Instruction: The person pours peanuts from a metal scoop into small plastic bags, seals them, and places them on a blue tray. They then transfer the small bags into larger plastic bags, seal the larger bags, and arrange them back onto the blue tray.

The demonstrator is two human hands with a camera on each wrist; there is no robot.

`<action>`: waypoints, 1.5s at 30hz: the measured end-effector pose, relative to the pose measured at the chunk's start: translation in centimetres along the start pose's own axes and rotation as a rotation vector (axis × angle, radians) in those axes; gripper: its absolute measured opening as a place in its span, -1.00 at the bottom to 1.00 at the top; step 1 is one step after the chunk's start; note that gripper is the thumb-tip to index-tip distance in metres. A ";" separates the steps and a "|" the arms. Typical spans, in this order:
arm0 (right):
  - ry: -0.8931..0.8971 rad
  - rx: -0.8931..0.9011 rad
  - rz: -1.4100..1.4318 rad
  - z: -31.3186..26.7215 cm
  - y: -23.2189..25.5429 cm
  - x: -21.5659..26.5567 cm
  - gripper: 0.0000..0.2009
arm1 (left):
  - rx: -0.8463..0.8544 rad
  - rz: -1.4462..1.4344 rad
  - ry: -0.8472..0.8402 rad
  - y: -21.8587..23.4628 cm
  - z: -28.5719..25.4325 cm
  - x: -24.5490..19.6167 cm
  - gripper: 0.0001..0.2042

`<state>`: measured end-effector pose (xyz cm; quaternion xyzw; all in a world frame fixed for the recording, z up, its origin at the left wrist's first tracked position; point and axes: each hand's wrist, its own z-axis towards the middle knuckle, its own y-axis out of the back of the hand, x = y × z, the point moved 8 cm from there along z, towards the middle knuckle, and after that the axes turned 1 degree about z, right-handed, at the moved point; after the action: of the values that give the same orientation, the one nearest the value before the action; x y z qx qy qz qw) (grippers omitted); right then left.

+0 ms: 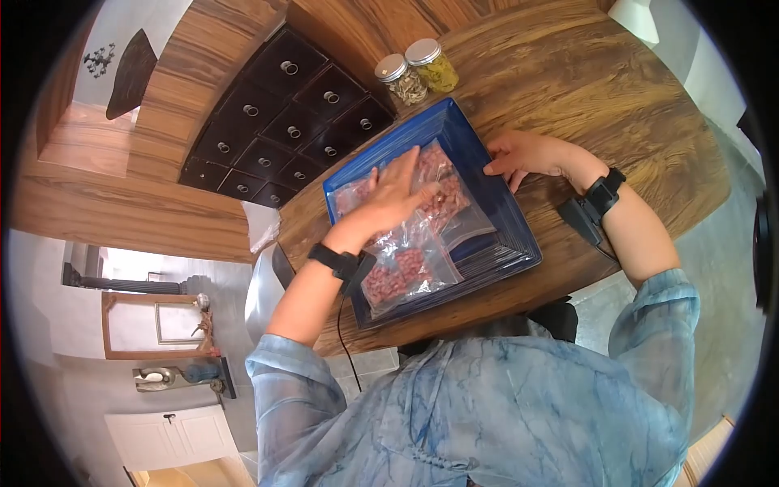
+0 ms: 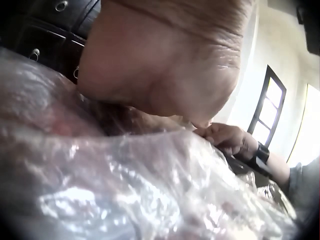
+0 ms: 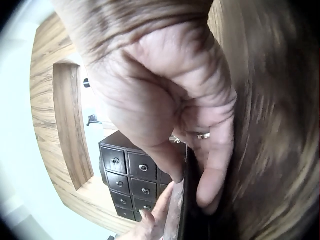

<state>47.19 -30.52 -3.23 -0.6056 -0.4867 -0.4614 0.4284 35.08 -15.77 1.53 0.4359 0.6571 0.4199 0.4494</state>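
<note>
A deep blue rectangular tray (image 1: 514, 235) lies on the wooden table. Inside it are several clear zip bags of small reddish pieces, one bag (image 1: 407, 272) near the front and another bag (image 1: 445, 199) further back. My left hand (image 1: 398, 193) rests across the bags with its fingers extended. Crinkled plastic (image 2: 140, 185) fills the lower part of the left wrist view, below the palm. At the tray's right side, my right hand (image 1: 531, 156) pinches the rim. The right wrist view shows its thumb inside the tray wall (image 3: 189, 200) and its fingers outside.
Two lidded jars, one with brownish pieces (image 1: 403, 81) and one with yellow-green contents (image 1: 434, 69), stand behind the tray. A dark cabinet of small drawers (image 1: 284, 122) stands at the back left. Wooden tabletop (image 1: 584, 89) extends to the right. A cable (image 1: 347, 349) hangs from the left wrist.
</note>
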 end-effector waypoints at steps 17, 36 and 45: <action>0.013 -0.078 -0.139 -0.6 1.6 0.8 -0.81 | 0.249 -0.241 -0.003 0.7 8.0 -0.1 -0.63; -0.007 -0.070 -0.229 -0.4 2.0 0.4 -0.81 | 0.125 -0.397 -0.015 3.8 7.4 5.6 -0.69; -0.025 -0.082 -0.252 -0.5 2.0 0.4 -0.83 | -0.034 -0.380 0.039 6.6 4.2 10.9 -0.74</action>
<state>49.11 -31.20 -2.92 -0.5625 -0.5450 -0.5234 0.3356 38.07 -3.01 4.32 0.2881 0.7291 0.3469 0.5149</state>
